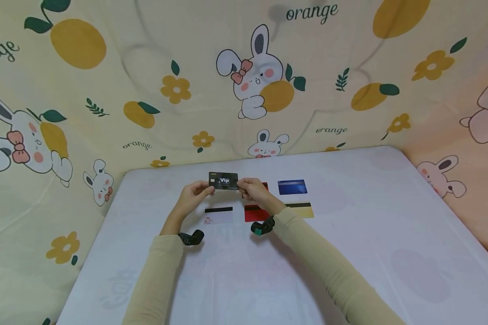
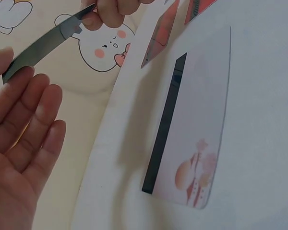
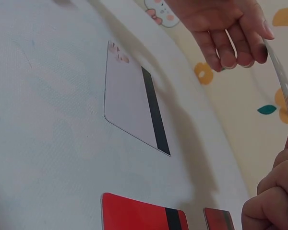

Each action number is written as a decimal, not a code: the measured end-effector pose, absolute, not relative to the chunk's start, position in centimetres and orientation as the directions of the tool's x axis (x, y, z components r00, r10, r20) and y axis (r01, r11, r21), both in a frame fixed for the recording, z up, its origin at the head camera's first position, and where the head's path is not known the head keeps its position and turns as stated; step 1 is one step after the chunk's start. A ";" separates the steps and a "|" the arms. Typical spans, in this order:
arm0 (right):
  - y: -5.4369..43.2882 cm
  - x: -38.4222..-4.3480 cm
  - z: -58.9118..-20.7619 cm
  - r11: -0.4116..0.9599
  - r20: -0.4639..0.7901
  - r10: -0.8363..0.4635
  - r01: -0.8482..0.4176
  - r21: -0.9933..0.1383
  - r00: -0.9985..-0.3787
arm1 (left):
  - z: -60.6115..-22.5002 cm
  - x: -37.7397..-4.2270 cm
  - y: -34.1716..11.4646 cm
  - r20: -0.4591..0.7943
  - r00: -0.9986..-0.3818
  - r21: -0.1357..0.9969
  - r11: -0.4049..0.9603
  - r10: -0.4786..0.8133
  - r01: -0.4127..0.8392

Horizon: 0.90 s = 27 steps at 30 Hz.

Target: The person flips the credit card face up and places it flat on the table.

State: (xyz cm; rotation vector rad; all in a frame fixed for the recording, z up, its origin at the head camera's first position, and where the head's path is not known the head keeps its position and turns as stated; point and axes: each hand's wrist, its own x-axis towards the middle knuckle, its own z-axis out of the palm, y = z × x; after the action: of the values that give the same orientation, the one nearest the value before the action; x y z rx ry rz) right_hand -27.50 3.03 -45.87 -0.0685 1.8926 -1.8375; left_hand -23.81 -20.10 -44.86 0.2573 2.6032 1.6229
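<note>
A black card with "Vip" printed on it is held up above the far part of the table. The left hand pinches its left edge between thumb and fingers, the other fingers extended. At the opposite edge, the right hand pinches the card, its fingers curled. In the left wrist view the black card looks slightly bowed. Just below it on the table lies a whitish card with a dark stripe and a pink print. A red striped card lies below the right hand, which partly covers another red card.
On the right lie a blue card and a yellow card with a dark stripe, partly hidden by the right arm. The white-covered table ends at a patterned cloth backdrop. Each wrist carries a small black camera.
</note>
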 end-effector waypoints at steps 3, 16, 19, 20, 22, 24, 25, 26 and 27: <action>2.9 -27.5 -45.8 0.098 -0.310 -0.363 0.295 -0.951 -0.879 | -44.9 -23.7 -20.2 0.036 -0.983 0.899 0.424 0.183 0.112; 1.9 -27.0 -46.3 0.182 -0.313 -0.302 0.267 -0.946 -0.900 | -45.8 -23.7 -21.1 0.008 -0.984 0.901 0.426 0.180 0.085; 1.6 -27.0 -46.5 0.194 -0.322 -0.273 0.276 -0.941 -0.907 | -46.1 -23.6 -21.2 0.032 -0.983 0.888 0.446 0.179 0.110; 1.6 -26.9 -46.6 0.196 -0.328 -0.261 0.282 -0.939 -0.908 | -46.1 -23.6 -21.2 0.033 -0.984 0.890 0.443 0.174 0.108; 1.4 -26.8 -46.7 0.212 -0.334 -0.224 0.289 -0.934 -0.915 | -46.3 -23.6 -21.2 0.038 -0.986 0.890 0.444 0.160 0.106; 1.1 -26.6 -46.7 0.207 -0.336 -0.187 0.297 -0.932 -0.923 | -46.4 -23.6 -21.2 0.038 -0.989 0.888 0.450 0.144 0.100; 0.9 -26.5 -46.7 0.203 -0.336 -0.168 0.301 -0.932 -0.927 | -46.4 -23.6 -21.1 0.037 -0.990 0.885 0.455 0.135 0.095; 0.8 -26.5 -46.8 0.198 -0.335 -0.149 0.304 -0.932 -0.930 | -46.4 -23.6 -21.1 0.037 -0.992 0.881 0.464 0.124 0.091; 0.7 -26.5 -46.9 0.191 -0.333 -0.131 0.305 -0.933 -0.934 | -46.5 -23.6 -21.0 0.037 -0.993 0.878 0.471 0.110 0.085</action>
State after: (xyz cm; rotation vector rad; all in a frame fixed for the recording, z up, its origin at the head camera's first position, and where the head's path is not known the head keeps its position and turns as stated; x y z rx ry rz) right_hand -26.46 0.68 -46.89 0.1641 2.1341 -1.7977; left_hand -23.65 -21.04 -46.48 0.1776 2.6733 1.5932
